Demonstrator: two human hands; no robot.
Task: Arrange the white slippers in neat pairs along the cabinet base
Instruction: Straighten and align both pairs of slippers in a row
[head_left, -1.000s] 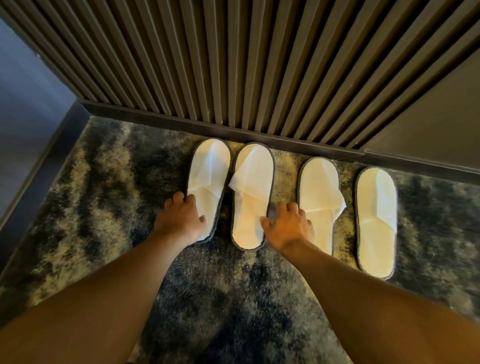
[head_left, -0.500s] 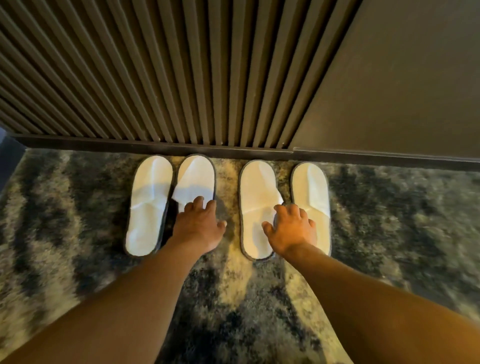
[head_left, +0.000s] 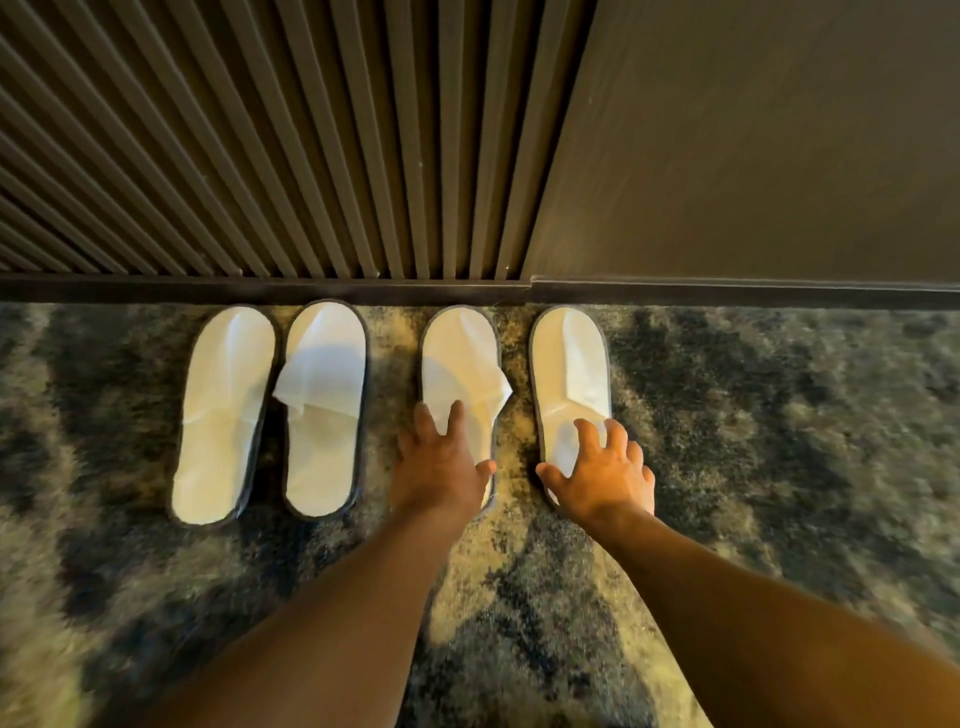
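- Step in hand, as I judge it: squaring up the second pair. The left pair at 9 o'clock looks settled, with the far-left flat white cloth slipper with grey edging (head_left: 223, 415) just beside the second white slipper with a loose folded upper (head_left: 324, 410), both toes at the dark cabinet base strip (head_left: 260, 290).
- The left hand (head_left: 439, 465) lies flat with fingers spread on the heel half of the third white slipper with a crumpled upper (head_left: 460, 364); it presses down and pinches nothing.
- The right hand (head_left: 605, 475) has fingers splayed and curled over the heel of the far-right smooth white slipper (head_left: 569, 364), thumb at the heel's inner edge; it looks a light hold, not a closed grip.
- Both slippers run from the hands toward 12 o'clock, toes near the base strip, on the mottled dark and pale carpet (head_left: 779, 441).
- A strip of carpet shows between these two, wider than the gap in the left pair.
- Next move, probably: slide the two together sideways, heels level, toes kept to the strip, and flatten the upper that juts toward 3 o'clock.
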